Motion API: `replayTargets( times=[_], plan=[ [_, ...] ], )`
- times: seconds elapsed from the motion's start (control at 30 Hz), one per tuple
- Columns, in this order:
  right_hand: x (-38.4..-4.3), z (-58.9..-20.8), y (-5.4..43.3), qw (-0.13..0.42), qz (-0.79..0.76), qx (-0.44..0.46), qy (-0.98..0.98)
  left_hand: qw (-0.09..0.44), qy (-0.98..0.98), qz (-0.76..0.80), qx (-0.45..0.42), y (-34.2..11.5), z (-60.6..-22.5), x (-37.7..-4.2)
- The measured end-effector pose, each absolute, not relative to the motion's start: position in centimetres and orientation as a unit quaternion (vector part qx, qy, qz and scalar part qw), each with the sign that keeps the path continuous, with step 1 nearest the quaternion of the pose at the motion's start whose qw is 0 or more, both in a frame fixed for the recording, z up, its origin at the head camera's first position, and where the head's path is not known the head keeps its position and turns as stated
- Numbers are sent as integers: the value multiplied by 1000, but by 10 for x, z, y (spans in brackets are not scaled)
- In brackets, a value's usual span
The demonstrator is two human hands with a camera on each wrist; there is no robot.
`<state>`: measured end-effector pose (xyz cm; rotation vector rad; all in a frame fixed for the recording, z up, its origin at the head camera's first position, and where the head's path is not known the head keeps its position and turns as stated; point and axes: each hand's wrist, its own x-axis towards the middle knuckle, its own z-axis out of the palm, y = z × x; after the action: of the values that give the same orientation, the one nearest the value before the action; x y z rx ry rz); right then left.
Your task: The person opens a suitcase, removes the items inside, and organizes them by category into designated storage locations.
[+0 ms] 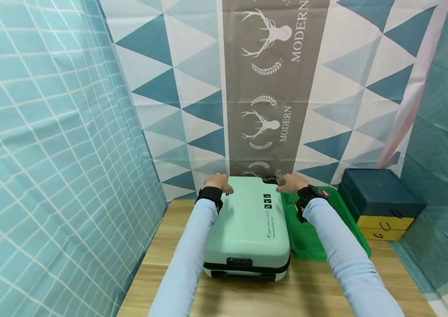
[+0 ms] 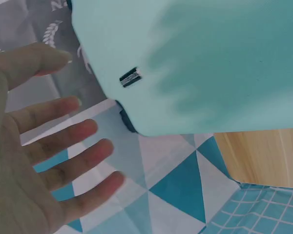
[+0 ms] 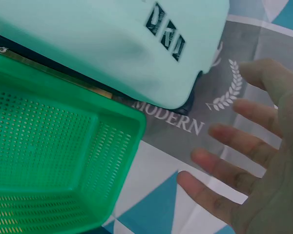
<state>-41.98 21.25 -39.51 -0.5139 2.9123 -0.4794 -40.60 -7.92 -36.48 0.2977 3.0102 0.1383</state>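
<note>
A mint-green hard-shell suitcase lies flat on the wooden table, its black latch and handle facing the near side. My left hand hovers by the suitcase's far left corner; in the left wrist view its fingers are spread, with nothing held. Over at the far right corner is my right hand, also holding nothing. The right wrist view shows that hand's fingers spread apart, beside the suitcase corner with its black labels. Both wrists wear black straps.
A green perforated basket stands right of the suitcase, under my right forearm. Behind it at the right sits a dark blue and yellow drawer box. Patterned cloth hangs at the back, and tiled-print cloth at the left.
</note>
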Motion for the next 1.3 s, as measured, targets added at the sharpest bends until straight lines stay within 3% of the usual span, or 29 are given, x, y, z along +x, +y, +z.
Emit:
replayTargets(
  times=[0.2, 0.3, 0.43, 0.6, 0.93, 1.3],
  plan=[
    [-511, -504, 261, -40, -202, -249, 946, 4, 982, -6, 188, -75, -386, -407],
    [-497, -515, 253, -67, -227, -279, 931, -20, 974, -2, 224, -71, -406, -406],
    [-410, -471, 211, -67, -254, -304, 916, -35, 962, 6, 269, -58, -429, -393],
    [-346, -473, 187, -90, -239, -308, 916, -56, 945, -4, 323, -44, -450, -363],
    [-301, -511, 173, -181, -259, -313, 896, -119, 906, 43, 405, -53, -477, -309],
    [-270, -552, 164, -267, -257, -267, 889, -184, 889, 23, 419, -56, -524, -279]
  ],
)
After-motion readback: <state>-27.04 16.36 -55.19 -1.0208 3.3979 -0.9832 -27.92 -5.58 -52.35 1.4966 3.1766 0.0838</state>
